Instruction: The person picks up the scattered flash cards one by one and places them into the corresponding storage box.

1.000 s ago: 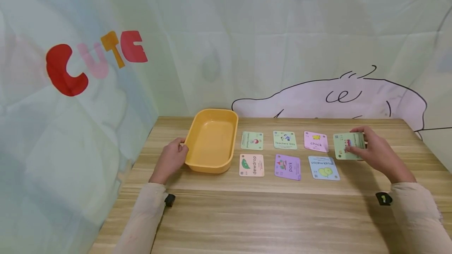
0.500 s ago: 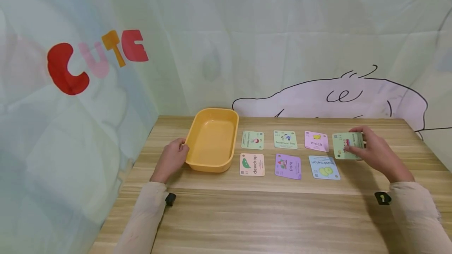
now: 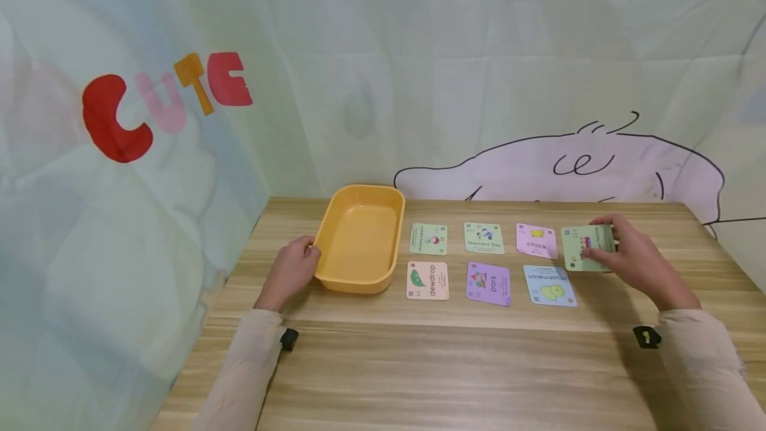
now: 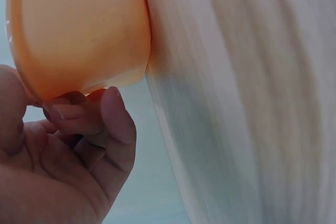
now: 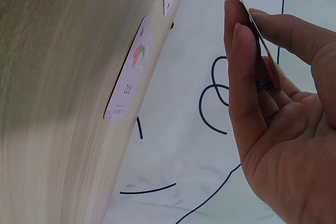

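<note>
At the left of the table, my left hand (image 3: 289, 271) holds the near-left side of a yellow plastic tray (image 3: 362, 238); the left wrist view has its fingers curled at the rim of the tray (image 4: 84, 30). On the right, my right hand (image 3: 643, 261) pinches a green picture card (image 3: 576, 248) between thumb and fingers, raised off the table. Part of its print lies under the thumb. Below the held card, the right wrist view reveals a pale "zoo" card (image 5: 127, 72) lying flat, which the head view hides.
Between tray and right hand lie two rows of cards: a green lantern one (image 3: 428, 239), Teachers' Day (image 3: 484, 237), chick (image 3: 536, 240), dewdrop (image 3: 427, 280), park (image 3: 489, 283) and muskmelon (image 3: 550, 285). A printed curtain (image 3: 509, 85) hangs behind the wooden table (image 3: 455, 371).
My right hand has drifted very slightly left with the green card still pinched. The left hand, the tray and the laid-out cards have stayed where they were.
</note>
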{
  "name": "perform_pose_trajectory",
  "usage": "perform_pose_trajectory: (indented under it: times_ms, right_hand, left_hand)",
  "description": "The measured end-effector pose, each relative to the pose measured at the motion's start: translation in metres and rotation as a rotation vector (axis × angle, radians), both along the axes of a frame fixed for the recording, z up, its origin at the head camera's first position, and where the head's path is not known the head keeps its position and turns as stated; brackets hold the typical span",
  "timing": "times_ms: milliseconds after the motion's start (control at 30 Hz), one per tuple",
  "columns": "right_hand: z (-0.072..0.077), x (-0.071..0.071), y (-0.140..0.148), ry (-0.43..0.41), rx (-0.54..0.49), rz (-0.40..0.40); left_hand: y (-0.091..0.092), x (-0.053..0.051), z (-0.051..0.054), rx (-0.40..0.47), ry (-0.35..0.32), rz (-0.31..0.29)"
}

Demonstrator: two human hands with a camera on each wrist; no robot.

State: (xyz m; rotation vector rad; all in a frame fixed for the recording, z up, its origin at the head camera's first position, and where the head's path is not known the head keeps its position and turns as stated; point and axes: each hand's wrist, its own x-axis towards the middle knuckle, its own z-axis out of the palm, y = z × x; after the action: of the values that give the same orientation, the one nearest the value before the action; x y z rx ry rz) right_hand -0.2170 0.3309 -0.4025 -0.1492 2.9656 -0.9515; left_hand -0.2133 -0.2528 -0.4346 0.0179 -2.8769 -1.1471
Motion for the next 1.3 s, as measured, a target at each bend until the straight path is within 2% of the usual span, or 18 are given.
perform_pose_trajectory:
  times_ms: [767, 1067, 1300]
  right_hand:
    - [0.003, -0.010, -0.025, -0.008, -0.033, 0.008]
    - [0.007, -0.015, -0.041, 0.007, -0.056, 0.047]
    - [0.010, -0.016, -0.050, 0.029, -0.085, 0.081]
  left_hand:
    - [0.000, 0.001, 0.000, -0.008, -0.012, 0.010]
    - [0.001, 0.002, 0.000, -0.014, -0.008, 0.009]
    - [0.000, -0.001, 0.000, -0.015, -0.004, -0.002]
